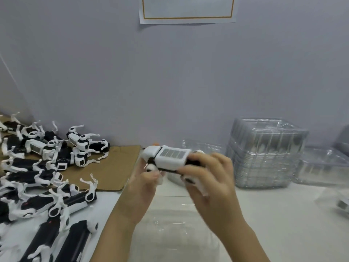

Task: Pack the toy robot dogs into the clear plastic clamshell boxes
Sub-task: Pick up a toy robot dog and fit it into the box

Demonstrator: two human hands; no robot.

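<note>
I hold a white and black toy robot dog (168,157) in the air above the middle of the table, its back with a grey panel turned up. My left hand (143,184) grips its front end from below. My right hand (209,178) curls round its rear end. An open clear clamshell box (173,229) lies on the table right under my hands. Several more toy dogs (47,171) lie in a heap on the left.
A tall stack of clear clamshell boxes (264,154) stands at the right by the wall, with more clear boxes (323,165) beside it. A brown cardboard sheet (117,167) lies under the heap of dogs. A paper notice (187,10) hangs on the wall.
</note>
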